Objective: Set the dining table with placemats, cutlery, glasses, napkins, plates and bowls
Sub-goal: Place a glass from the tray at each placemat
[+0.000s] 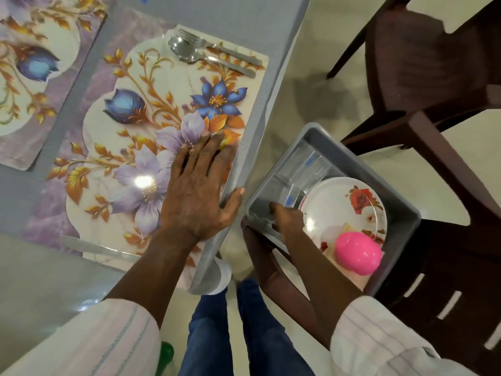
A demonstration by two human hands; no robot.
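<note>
My left hand (198, 191) lies flat, fingers straight, on a floral placemat (135, 109) near the table's right edge. A fork (217, 46) and a spoon (195, 55) lie at the placemat's far end, and a knife (100, 248) lies at its near end. My right hand (287, 218) reaches into a grey bin (352, 156), its fingers curled round a clear glass (271, 222) that is hard to make out. More clear glasses (301, 169) lie in the bin beside a white rose-patterned plate (341, 204) and an upturned pink bowl (357, 252).
A second floral placemat (32, 77) lies at the far left of the grey table (230, 14). The bin rests on a dark brown chair (271, 272). Another brown chair (423, 66) stands at the upper right. A green object (166, 354) sits by my legs.
</note>
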